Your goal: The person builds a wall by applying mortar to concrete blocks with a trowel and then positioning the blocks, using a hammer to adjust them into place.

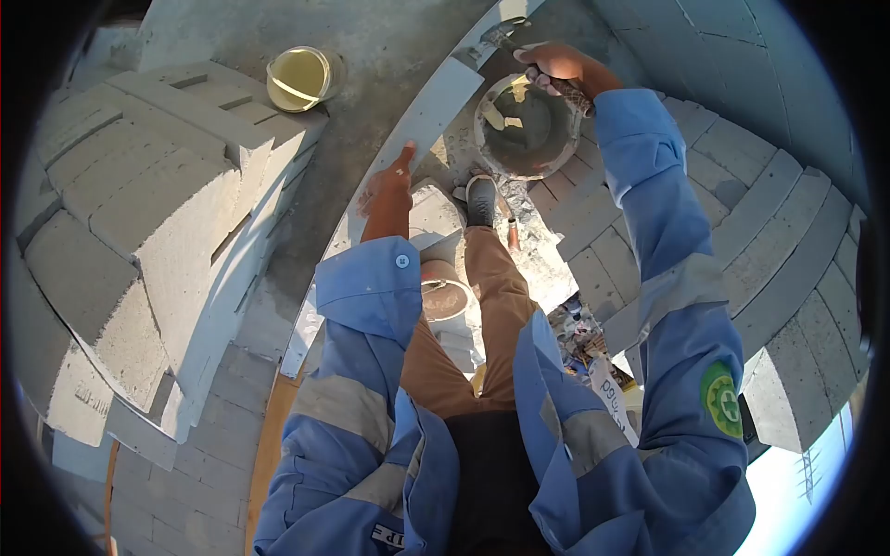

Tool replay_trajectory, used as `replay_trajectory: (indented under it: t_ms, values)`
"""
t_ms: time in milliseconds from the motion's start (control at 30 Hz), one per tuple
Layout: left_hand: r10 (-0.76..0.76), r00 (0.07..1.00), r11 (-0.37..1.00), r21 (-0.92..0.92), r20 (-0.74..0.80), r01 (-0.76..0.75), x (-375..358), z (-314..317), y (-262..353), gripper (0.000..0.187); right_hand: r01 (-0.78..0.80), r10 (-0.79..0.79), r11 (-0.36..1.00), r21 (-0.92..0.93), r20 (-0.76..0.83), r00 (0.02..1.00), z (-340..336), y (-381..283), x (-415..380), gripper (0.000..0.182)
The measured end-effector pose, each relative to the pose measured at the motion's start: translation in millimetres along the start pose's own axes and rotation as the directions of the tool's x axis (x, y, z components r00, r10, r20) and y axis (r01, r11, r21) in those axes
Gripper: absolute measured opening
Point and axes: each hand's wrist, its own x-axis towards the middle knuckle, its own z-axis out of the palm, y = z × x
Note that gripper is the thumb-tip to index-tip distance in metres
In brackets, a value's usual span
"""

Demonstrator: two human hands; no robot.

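Observation:
My right hand (564,63) is wrapped around the handle of a hammer (503,35), whose metal head lies over the upper end of a long, narrow course of grey blocks (436,102). Lower down on that same course rests my left hand (389,190), its index finger stretched along the top and nothing held in it. Just below my right hand stands a round bucket (573,153) with grey, wet-looking material and a pale piece inside.
Grey blocks are stacked at left (176,176) and right (732,195). A pale bucket (301,79) stands on the concrete floor beyond the course. Near my shoe (480,199) lies a wooden-handled tool (514,236); another bucket (445,298) sits between my legs.

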Motion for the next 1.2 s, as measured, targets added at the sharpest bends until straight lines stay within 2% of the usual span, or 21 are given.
replay_trajectory:
  t_ms: [67,100,133,167,200,267,300,367,433,500,567,633,700,733,867,933,1033,1100,1133,1200]
  values:
    - [-0.001,1.0,1.0,0.001,0.019,0.001,7,-3,3,0.12,-0.057,0.105,0.985,-0.162,0.303,0.947,16,-3,-3,0.033]
    - [-0.013,0.999,1.0,-0.003,0.048,0.013,8,-3,-1,0.119,-0.064,0.113,0.984,-0.165,0.309,0.944,17,-4,-4,0.033]
    - [-0.02,0.999,1.0,-0.003,0.046,0.02,24,6,-11,0.119,-0.096,0.13,0.985,-0.143,0.247,0.96,15,-5,1,0.031]
    - [0.015,0.999,0.995,-0.098,0.03,-0.012,49,22,-20,0.118,-0.119,0.139,0.986,-0.116,0.181,0.974,12,-10,7,0.031]
    - [0.048,0.999,0.981,-0.19,0.013,-0.044,66,32,-23,0.117,-0.116,0.135,0.987,-0.115,0.181,0.974,12,-6,16,0.031]
    - [0.031,0.999,0.984,-0.174,0.02,-0.027,57,27,-20,0.115,-0.033,0.08,0.983,-0.181,0.26,0.962,15,8,27,0.026]
    - [0.017,1.0,0.987,-0.157,0.026,-0.013,50,25,-18,0.114,-0.032,0.079,0.983,-0.183,0.257,0.963,14,11,29,0.026]
    - [0.002,1.0,0.99,-0.138,0.023,0.001,34,17,-11,0.112,-0.084,0.133,0.986,-0.147,0.362,0.923,17,12,20,0.024]
    - [-0.018,1.0,0.991,-0.134,0.014,0.02,27,17,-14,0.11,-0.116,0.151,0.986,-0.12,0.344,0.927,19,12,17,0.023]
    - [0.087,0.99,0.975,-0.216,0.109,-0.061,51,31,-29,0.108,-0.046,0.057,0.997,-0.065,0.186,0.981,28,17,18,0.018]
    - [0.136,0.984,0.949,-0.302,0.116,-0.095,50,21,-23,0.106,-0.104,0.137,0.987,-0.119,0.321,0.937,26,17,19,0.017]
    - [0.094,0.988,0.966,-0.252,0.124,-0.06,41,19,-19,0.125,-0.119,0.161,0.984,-0.131,0.377,0.912,25,17,20,0.018]
    - [0.034,0.989,0.982,-0.189,0.144,-0.006,33,24,-24,0.146,-0.189,0.184,0.982,-0.012,0.296,0.937,24,22,25,0.022]
    - [0.005,0.988,0.988,-0.156,0.153,0.019,37,28,-24,0.156,-0.171,0.172,0.985,-0.031,0.32,0.932,25,21,25,0.022]
    - [0.009,0.992,0.989,-0.149,0.123,0.01,28,25,-18,0.156,-0.169,0.19,0.981,-0.091,0.318,0.929,32,21,22,0.026]
    - [-0.085,0.992,0.99,-0.105,0.096,0.095,3,10,-6,0.156,-0.161,0.185,0.981,-0.104,0.301,0.936,35,22,21,0.027]
    - [-0.141,0.989,0.983,-0.112,0.053,0.146,-5,5,0,0.152,-0.123,0.132,0.991,-0.053,0.226,0.965,43,24,19,0.027]
    - [-0.189,0.982,0.975,-0.119,0.01,0.189,-8,3,5,0.15,-0.126,0.146,0.989,-0.081,0.328,0.933,39,21,15,0.027]
    - [-0.216,0.976,0.969,-0.123,-0.007,0.214,-11,4,6,0.148,-0.13,0.151,0.988,-0.087,0.322,0.935,40,25,10,0.027]
    - [-0.208,0.978,0.97,-0.125,0.019,0.209,-11,3,4,0.152,0.084,-0.048,0.965,-0.25,0.147,0.988,50,44,-6,0.033]
